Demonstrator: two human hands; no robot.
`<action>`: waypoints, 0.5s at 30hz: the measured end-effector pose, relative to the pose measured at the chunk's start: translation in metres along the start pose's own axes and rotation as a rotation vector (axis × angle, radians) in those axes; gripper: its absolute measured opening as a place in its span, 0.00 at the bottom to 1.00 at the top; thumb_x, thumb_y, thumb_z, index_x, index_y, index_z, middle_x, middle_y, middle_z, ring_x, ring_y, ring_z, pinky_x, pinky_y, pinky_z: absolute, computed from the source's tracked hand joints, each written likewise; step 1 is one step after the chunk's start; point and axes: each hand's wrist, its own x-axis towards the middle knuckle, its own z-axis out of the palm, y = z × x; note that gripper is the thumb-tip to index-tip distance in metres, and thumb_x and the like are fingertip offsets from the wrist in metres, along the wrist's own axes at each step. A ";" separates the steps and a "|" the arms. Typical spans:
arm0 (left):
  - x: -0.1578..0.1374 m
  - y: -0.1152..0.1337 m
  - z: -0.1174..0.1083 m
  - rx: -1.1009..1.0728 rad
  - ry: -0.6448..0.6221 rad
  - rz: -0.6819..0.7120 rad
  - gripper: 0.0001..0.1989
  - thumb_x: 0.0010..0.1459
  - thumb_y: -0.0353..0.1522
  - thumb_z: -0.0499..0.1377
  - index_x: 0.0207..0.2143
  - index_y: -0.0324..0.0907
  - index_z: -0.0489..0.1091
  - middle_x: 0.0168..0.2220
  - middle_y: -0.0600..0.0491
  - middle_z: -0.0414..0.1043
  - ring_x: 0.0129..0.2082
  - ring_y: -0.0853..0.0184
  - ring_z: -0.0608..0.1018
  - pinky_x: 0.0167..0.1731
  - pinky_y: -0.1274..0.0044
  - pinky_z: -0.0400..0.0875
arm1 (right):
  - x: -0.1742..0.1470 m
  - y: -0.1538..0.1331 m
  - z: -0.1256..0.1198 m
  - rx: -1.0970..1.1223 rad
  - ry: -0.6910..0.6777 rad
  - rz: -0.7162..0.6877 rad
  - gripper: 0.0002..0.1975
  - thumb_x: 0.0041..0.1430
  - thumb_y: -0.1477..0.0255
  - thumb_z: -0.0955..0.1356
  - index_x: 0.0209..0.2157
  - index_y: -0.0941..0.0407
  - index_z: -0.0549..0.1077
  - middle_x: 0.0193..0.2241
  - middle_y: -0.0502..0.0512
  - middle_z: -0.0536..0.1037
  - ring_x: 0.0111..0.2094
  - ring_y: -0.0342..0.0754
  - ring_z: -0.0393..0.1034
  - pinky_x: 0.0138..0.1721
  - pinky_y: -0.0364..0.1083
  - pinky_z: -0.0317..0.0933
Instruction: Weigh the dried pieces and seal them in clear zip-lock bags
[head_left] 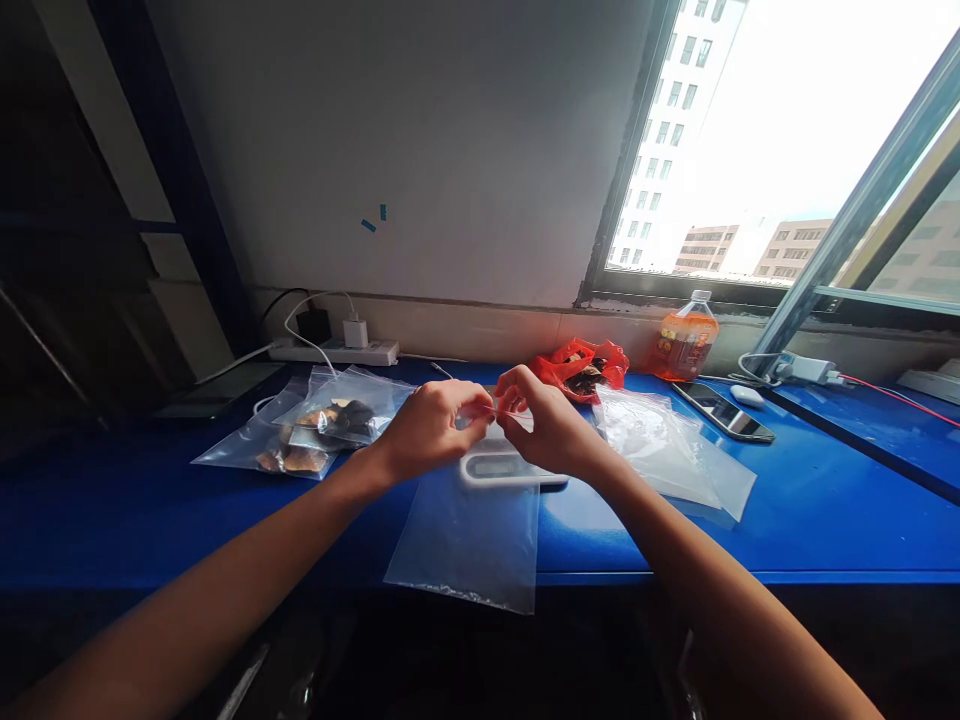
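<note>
A clear plastic zip-lock bag [472, 550] hangs between my hands, its lower end draping over the table's front edge. My left hand [431, 428] pinches its top edge, thumb against fingers. Close beside it, my right hand [551, 425] pinches the same edge; a thin reddish seal line runs between the fingertips. No contents show in the bag. Behind it lies a white digital scale [517, 479] with a grey display, partly hidden by the bag and my hands.
Left are filled clear bags [304, 440] with brown and dark pieces. A red plastic bag [592, 365] of dark pieces stands at the back; a stack of clear bags [667, 450] lies right. Beyond are a phone [724, 412], drink bottle [686, 340] and power strip [375, 352].
</note>
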 end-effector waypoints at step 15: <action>-0.001 0.002 -0.001 0.200 0.044 -0.008 0.07 0.56 0.33 0.56 0.35 0.41 0.72 0.36 0.52 0.76 0.37 0.63 0.76 0.39 0.73 0.67 | -0.001 -0.001 0.001 -0.119 0.003 -0.033 0.12 0.50 0.83 0.61 0.35 0.54 0.58 0.33 0.53 0.71 0.31 0.45 0.65 0.32 0.44 0.58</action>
